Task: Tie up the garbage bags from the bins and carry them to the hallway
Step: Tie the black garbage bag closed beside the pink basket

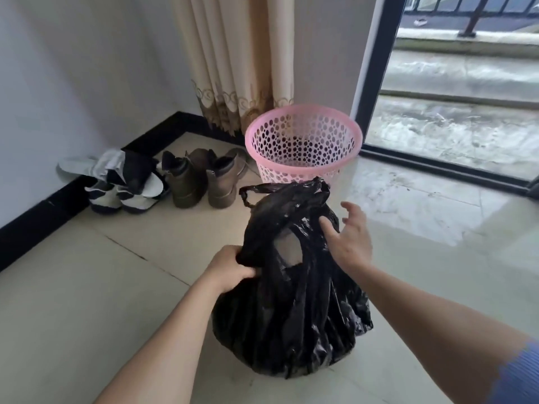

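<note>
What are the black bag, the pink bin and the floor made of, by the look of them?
The black bag: thin plastic film, glossy; it crinkles into sharp folds and a stretched patch looks see-through. The pink bin: rigid moulded plastic, smooth; its wall is a regular grid of round holes. The floor: probably glazed ceramic or polished stone tile; joint lines and window reflections show.

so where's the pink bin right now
In the head view, the pink bin stands upper centre, behind the black bag, with brown boots at its left.
</note>
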